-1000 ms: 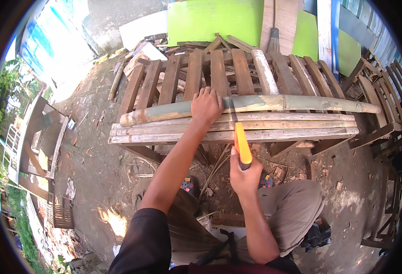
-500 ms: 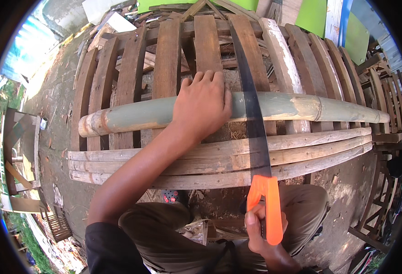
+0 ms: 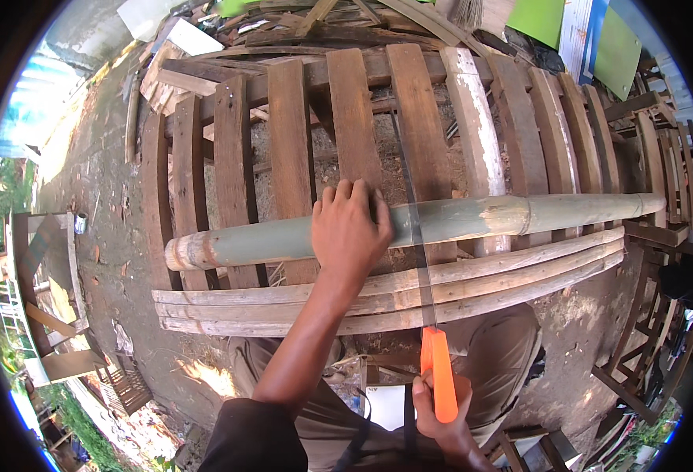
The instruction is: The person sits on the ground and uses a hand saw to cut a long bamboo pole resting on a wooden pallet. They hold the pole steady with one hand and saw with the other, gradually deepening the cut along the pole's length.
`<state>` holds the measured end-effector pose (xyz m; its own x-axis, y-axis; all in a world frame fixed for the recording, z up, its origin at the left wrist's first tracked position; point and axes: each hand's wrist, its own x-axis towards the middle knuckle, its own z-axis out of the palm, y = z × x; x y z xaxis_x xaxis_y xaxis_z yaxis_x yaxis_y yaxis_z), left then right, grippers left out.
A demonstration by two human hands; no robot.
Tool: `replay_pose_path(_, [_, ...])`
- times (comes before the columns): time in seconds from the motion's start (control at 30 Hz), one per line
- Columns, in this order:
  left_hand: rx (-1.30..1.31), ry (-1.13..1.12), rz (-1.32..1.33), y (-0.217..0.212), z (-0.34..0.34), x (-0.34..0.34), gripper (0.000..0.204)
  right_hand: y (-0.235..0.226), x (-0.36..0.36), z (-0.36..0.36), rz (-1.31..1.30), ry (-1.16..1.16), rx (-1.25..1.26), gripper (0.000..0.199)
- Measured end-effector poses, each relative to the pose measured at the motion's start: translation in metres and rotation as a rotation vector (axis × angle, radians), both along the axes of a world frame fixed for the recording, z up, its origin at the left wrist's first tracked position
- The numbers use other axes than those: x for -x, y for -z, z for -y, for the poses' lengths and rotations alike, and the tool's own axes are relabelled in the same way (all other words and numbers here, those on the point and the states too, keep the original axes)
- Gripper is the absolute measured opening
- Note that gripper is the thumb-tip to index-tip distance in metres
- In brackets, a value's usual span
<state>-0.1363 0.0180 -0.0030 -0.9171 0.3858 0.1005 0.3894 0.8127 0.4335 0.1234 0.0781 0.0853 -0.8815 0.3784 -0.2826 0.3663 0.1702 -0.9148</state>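
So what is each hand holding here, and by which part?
The right hand grips a handsaw by its orange handle, blade lying across the bamboo pole. The left hand presses flat on top of the pole, beside the blade.

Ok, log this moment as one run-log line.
left hand: pressing bamboo pole | right hand: gripping orange-handled saw | blade across pole | support: wooden slat rack

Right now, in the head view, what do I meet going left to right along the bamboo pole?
Cut end of the bamboo pole → left hand pressed flat on it → saw blade crossing the pole → pale node ring → the pole's far right end.
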Motion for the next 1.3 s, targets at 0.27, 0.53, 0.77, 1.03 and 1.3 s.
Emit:
replay_pose_path(0.27, [0.074, -0.045, 0.081, -0.01, 0.0, -0.007, 0.021, -0.083, 0.034, 0.002, 0.213, 0.153, 0.05, 0.016])
replay_pose_path(0.53, [0.057, 0.001, 0.17, -0.014, -0.01, -0.008, 0.03, -0.141, 0.033, 0.004, 0.376, 0.286, -0.061, 0.02])
replay_pose_path(0.77, [0.139, -0.04, 0.256, -0.013, 0.0, -0.006, 0.034, -0.136, 0.002, 0.01, 0.465, 0.141, -0.23, 0.024])
replay_pose_path(1.03, [0.203, 0.012, 0.328, -0.016, -0.007, -0.004, 0.033, -0.132, 0.102, -0.004, 0.556, 0.314, 0.067, 0.025])
replay_pose_path(1.3, [0.185, -0.004, 0.303, -0.019, -0.003, -0.001, 0.027, -0.148, 0.057, -0.003, 0.462, 0.217, 0.039, 0.027])
